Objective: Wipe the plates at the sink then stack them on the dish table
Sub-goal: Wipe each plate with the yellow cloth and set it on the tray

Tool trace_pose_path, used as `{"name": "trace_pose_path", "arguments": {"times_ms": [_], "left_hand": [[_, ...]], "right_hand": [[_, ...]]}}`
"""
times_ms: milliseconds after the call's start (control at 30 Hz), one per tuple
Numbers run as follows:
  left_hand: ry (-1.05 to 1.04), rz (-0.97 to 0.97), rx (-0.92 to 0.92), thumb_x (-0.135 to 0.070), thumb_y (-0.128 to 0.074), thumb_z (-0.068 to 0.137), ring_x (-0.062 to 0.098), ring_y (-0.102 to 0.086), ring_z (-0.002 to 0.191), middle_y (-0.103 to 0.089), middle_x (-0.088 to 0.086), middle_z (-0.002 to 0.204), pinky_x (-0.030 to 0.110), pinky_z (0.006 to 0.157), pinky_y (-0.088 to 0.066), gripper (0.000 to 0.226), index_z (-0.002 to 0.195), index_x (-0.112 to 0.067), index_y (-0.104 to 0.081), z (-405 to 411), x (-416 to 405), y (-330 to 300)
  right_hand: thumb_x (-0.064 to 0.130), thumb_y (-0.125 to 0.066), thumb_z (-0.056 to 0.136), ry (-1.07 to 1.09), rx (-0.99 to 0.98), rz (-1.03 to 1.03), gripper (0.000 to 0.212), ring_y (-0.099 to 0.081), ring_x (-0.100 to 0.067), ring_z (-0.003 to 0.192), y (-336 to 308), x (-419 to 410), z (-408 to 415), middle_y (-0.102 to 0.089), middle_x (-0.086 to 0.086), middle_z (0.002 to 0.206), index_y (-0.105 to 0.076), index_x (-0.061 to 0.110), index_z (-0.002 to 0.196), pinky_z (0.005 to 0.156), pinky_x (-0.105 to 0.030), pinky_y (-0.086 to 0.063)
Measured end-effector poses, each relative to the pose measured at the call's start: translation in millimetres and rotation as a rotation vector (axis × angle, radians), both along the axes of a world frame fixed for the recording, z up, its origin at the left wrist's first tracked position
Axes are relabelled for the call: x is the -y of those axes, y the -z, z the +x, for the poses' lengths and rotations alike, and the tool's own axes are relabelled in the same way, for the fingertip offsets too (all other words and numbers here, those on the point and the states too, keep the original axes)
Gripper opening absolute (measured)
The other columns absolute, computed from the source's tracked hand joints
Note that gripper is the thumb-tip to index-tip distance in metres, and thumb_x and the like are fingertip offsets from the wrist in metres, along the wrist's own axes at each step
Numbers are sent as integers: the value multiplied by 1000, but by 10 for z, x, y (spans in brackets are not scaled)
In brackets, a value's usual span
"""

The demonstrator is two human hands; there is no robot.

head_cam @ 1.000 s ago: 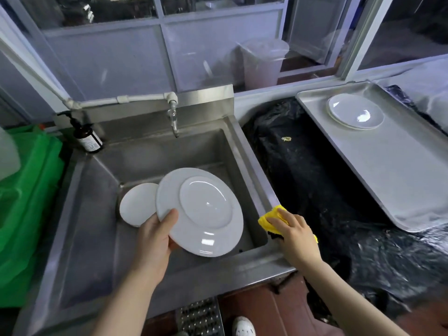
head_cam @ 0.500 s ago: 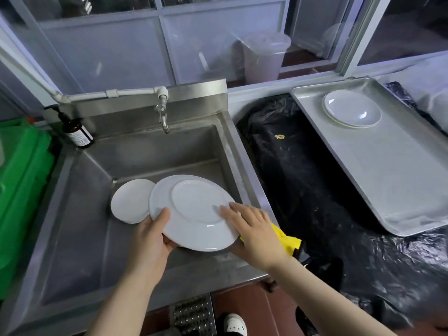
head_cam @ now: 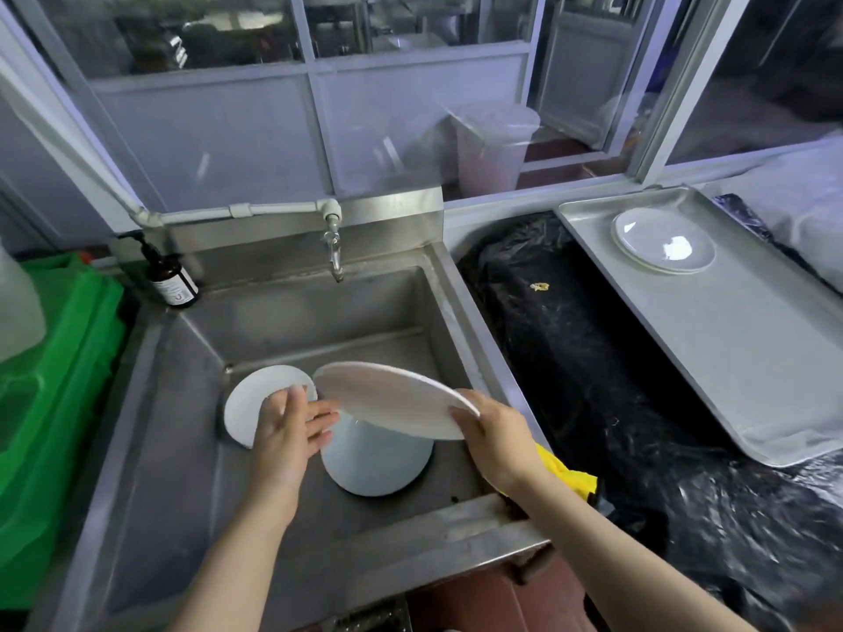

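My right hand (head_cam: 495, 437) grips the tilted plate (head_cam: 392, 399) by its near edge, above the sink (head_cam: 182, 449). My left hand (head_cam: 285, 431), fingers relaxed, hovers just left of the plate.

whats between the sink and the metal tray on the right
In the head view, a surface covered in black plastic sheeting lies between the sink and the tray, with a small yellowish scrap on it.
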State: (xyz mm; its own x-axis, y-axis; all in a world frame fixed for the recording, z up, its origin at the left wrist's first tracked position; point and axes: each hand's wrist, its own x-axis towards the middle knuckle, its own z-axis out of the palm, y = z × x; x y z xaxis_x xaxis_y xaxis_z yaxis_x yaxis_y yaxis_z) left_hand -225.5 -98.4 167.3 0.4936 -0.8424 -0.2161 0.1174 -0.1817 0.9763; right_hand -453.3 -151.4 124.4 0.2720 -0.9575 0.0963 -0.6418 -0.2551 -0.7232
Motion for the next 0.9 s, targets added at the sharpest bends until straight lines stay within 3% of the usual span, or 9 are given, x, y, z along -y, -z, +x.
{"name": "trace_pose_path", "arguments": {"times_ms": [100, 200, 367, 467, 567, 667, 733, 833, 900], "left_hand": [[90, 85, 102, -38, -66, 81, 19, -61, 97, -62, -6, 101, 46, 94, -50, 38, 111, -18, -52, 141, 32, 16], [263, 172, -82, -34, -65, 88, 24, -63, 107, -67, 0, 116, 47, 98, -49, 30, 114, -20, -58, 159, 30, 65], [365, 159, -361, -13, -55, 90, 22, -70, 96, -73, 7, 108, 33, 70, -58, 24, 112, -11, -64, 232, 50, 119], [451, 176, -324, -7, -66, 78, 19, -72, 82, -75, 8, 99, 26, 56, -55, 35, 113, -12, -63, 275, 67, 115], [555, 187, -261, -12, -64, 66, 18, -72, 87, -74, 4, 102, 27, 59, -55, 49, 114, -21, -61, 221, 45, 155], [546, 200, -268, -7, -63, 67, 20, -70, 90, -74, 1, 101, 29, 58, -55, 50, 115, -23, -59, 111, 6, 203], [525, 214, -226, 3, -60, 79, 22, -67, 95, -72, 4, 105, 30, 58, -55, 43, 113, -24, -59, 62, -4, 219], [481, 244, -154, 10, -51, 87, 26, -63, 100, -67, 7, 110, 25, 55, -54, 42, 113, -23, -59, 40, -8, 235], [462, 252, -123, 11, -51, 87, 25, -62, 101, -65, 6, 111, 24, 54, -54, 43, 113, -23, -58, 32, -16, 248]], "right_hand": [[25, -54, 97, 67, 292, 315, 14, -55, -12, 64, -54, -24, 14, -61, 14, 66, -64, 24, 86, 63, -39, -52], [20, -55, 97, 61, 530, 501, 14, -64, -15, 63, -139, -102, 43, -67, 4, 71, -66, 19, 88, 52, -32, -53], [21, -53, 97, 160, 716, 741, 22, -64, -22, 68, -146, -206, 6, -68, -11, 83, -63, 3, 106, 52, -30, -51], [22, -55, 96, 193, 761, 796, 25, -68, -30, 78, -94, -267, -47, -70, -15, 93, -60, 4, 113, 60, -37, -56], [24, -57, 96, 241, 727, 690, 16, -70, -28, 84, -20, -303, -74, -70, -12, 96, -60, 15, 108, 64, -44, -58], [31, -51, 97, 407, 417, 392, 9, -63, -15, 85, 116, -302, -150, -65, 8, 89, -59, 31, 92, 70, -34, -54], [41, -48, 96, 417, -103, 200, 24, -51, -17, 117, 285, -314, -318, -62, 8, 120, -56, 36, 118, 91, -34, -42], [54, -49, 92, 263, -673, 273, 56, -18, -29, 144, 575, -394, -585, -29, 4, 154, -31, 40, 143, 114, -53, -13], [52, -56, 87, 186, -798, 345, 69, -20, -33, 141, 712, -473, -685, -19, 2, 157, -19, 46, 145, 112, -54, -18]]}}
